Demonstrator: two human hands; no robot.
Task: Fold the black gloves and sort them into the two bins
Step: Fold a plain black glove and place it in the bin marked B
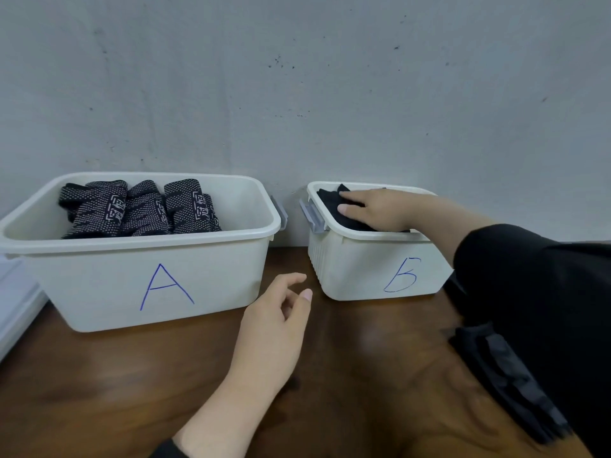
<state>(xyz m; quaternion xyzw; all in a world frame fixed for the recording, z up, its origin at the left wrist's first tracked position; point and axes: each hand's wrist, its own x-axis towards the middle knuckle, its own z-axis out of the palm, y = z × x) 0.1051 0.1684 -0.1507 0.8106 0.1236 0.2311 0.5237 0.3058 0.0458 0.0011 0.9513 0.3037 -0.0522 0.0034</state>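
Note:
A large white bin marked "A" [132,279] stands at the left and holds several folded black gloves with white dots [139,209]. At the right is a smaller white bin marked "Б" [373,269] with plain black gloves [334,206] inside. My right hand [380,208] reaches into the small bin and presses flat on those black gloves, fingers straight. My left hand [274,319] hovers over the wooden table between the two bins, fingers relaxed and loosely curled, holding nothing.
The bins stand on a brown wooden table [347,375] against a grey wall. More black gloves [509,381] lie on the table at the right, partly under my black sleeve. A white object [16,299] sits at the far left edge.

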